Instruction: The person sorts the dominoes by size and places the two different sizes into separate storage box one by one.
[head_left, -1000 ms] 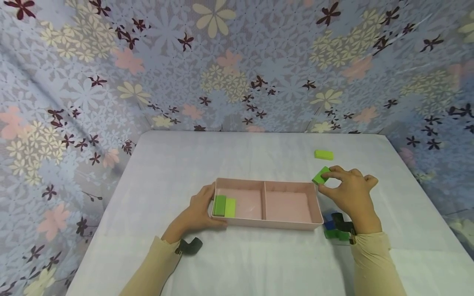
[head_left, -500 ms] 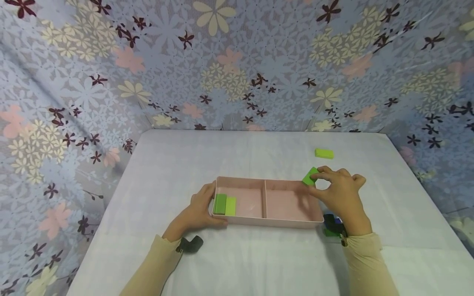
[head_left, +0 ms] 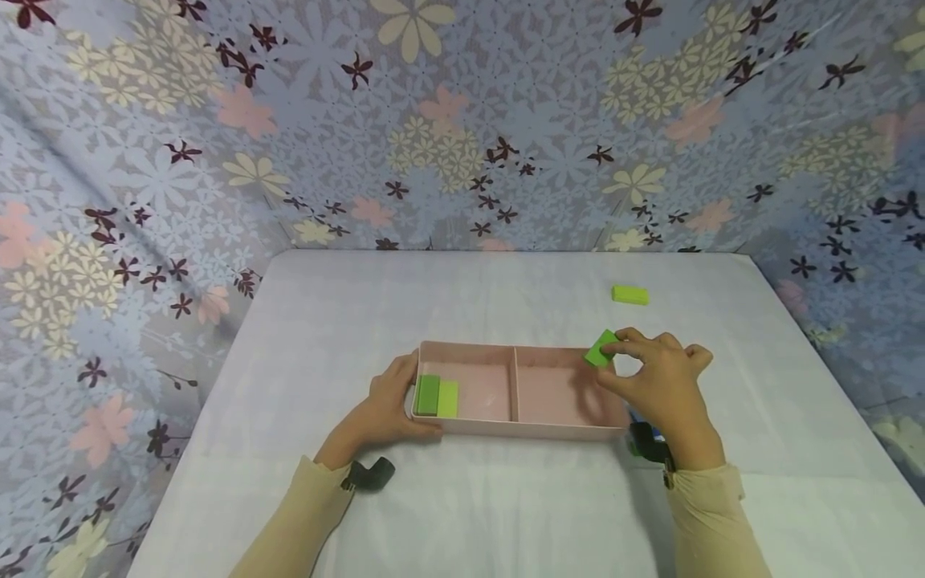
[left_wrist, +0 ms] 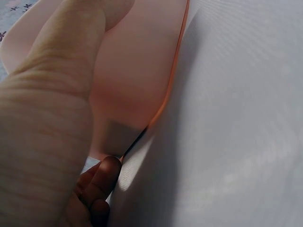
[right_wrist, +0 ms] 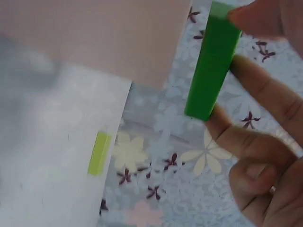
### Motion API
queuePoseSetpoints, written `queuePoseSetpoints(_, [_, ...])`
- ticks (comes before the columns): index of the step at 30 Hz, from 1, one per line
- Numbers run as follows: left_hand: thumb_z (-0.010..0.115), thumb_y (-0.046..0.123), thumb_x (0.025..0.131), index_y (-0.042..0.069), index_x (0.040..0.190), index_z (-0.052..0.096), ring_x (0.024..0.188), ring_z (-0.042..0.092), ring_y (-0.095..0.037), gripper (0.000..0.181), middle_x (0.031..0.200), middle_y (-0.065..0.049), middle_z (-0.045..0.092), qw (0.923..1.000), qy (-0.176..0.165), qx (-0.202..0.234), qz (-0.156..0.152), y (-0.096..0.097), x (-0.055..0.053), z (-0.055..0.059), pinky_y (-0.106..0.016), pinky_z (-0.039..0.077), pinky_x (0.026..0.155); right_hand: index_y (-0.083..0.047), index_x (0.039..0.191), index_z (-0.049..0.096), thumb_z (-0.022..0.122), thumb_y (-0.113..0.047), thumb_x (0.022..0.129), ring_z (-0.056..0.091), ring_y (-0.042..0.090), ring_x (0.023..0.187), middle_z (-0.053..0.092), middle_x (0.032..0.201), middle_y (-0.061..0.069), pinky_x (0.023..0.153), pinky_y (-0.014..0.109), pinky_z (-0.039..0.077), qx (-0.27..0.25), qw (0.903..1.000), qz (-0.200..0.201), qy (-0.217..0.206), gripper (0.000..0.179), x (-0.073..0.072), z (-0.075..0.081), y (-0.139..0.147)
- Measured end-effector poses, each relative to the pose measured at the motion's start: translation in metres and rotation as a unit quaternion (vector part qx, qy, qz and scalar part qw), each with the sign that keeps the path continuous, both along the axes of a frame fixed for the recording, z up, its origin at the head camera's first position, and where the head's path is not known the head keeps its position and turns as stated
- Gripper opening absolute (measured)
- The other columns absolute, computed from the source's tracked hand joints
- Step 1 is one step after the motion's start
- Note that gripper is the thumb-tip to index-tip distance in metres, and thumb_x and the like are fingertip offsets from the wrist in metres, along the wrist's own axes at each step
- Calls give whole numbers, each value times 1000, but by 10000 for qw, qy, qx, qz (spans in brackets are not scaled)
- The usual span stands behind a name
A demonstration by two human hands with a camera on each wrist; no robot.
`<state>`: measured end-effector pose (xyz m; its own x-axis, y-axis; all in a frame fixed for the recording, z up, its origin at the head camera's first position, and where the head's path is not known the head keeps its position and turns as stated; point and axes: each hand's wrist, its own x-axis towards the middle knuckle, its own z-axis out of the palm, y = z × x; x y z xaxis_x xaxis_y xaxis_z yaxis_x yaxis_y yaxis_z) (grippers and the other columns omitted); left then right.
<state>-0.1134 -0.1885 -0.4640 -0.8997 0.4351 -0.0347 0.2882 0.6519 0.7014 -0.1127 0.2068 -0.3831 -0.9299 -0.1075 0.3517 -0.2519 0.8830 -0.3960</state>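
A dark green block (head_left: 601, 350) is pinched between the thumb and the fingers (head_left: 631, 335) of the right hand (head_left: 661, 385), and in the right wrist view the same block (right_wrist: 211, 64) is seen held on end by the fingertips. The block is held in the air over the far right corner of the pink tray (head_left: 506, 429), just above its right compartment. A second ago this block was held outside the tray, past its right end; since then it has been carried a little to the left, so it now hangs over the tray rim. It can be judged from this that the block is about to be put into the tray, though it has not been let go yet. The right wrist is bent down, and the sleeve (head_left: 711, 514) is stretched in from the near edge of the surface (head_left: 506, 514). The left end of the tray is gripped by the left hand (head_left: 390, 401), with the thumb along the near wall and the fingers curled round the far corner; this hand has not been moved. Two green blocks (head_left: 437, 396) are lying side by side in the left compartment. A light green block (head_left: 630, 295) is lying well apart, farther back on the surface.
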Motion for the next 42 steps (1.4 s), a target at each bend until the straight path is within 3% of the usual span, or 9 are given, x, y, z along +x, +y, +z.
queuePoseSetpoints(12, [78,69,57,33,153,10,130,32,-16,123,145,1,31,10000,27,29,45,-1,0,-4,-53,21,106,-21,92,75,81,-29,68,45,17,79,67,109,4,75,55,10,-104,9998,184,17,26,13,-1,-15])
queuePoseSetpoints(21, [78,69,57,33,153,8,132,31,-11,124,146,4,30,9999,101,-52,14,0,-2,-7,-50,21,105,-26,85,75,78,-24,64,41,10,75,68,104,-5,73,52,14,-253,9961,737,422,21,11,-11,-45])
queuePoseSetpoints(34, [77,70,57,33,153,8,129,33,-9,124,145,5,31,9999,61,-91,-8,-2,-2,-4,-46,23,103,-25,84,76,81,-30,65,45,11,76,68,106,-8,80,56,18,-304,9926,1116,367,20,5,-13,-77])
queuePoseSetpoints(42, [77,69,58,33,153,7,127,35,-10,124,146,5,30,9999,89,-90,12,-3,-2,-7,-48,23,104,-36,88,75,74,-41,68,53,8,78,67,109,-14,70,44,32,585,9907,1093,555,20,0,-9,-93])
